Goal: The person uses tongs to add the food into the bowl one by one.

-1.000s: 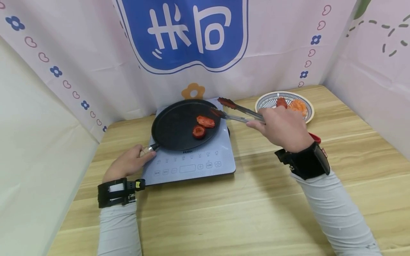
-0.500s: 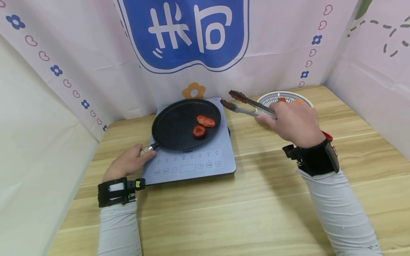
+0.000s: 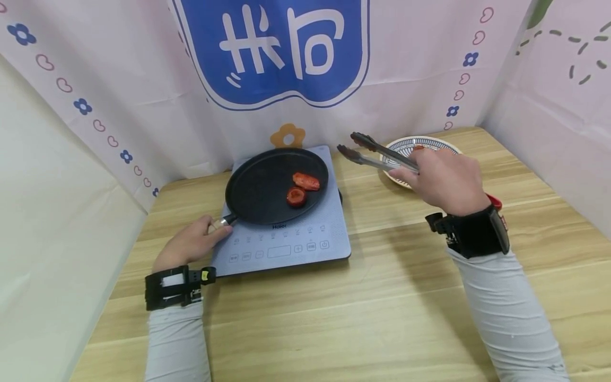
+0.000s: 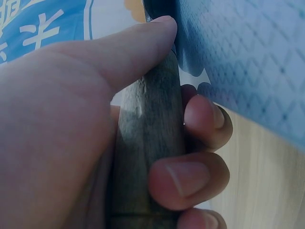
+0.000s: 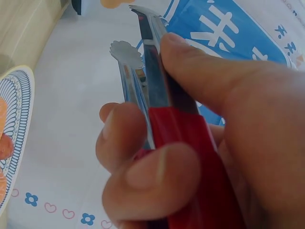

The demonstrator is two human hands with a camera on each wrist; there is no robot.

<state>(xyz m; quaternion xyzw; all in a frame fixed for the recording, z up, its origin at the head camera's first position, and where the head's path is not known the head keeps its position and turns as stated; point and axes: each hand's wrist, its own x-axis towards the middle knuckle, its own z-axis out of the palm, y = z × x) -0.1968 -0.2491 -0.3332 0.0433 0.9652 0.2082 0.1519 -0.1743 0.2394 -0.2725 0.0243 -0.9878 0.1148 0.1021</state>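
Tongs [image 3: 377, 154] in right hand [image 3: 446, 180] moved from pan [image 3: 274, 185] toward plate [image 3: 398, 146].

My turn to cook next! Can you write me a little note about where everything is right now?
Left hand: grips the pan handle, steadying the black pan on the cooktop.
Right hand: holds the tongs in the air between pan and plate; their tips are apart and carry nothing.
Done: two red food pieces lie in the pan.
Left: more food sits on the patterned plate, mostly hidden behind the right hand.
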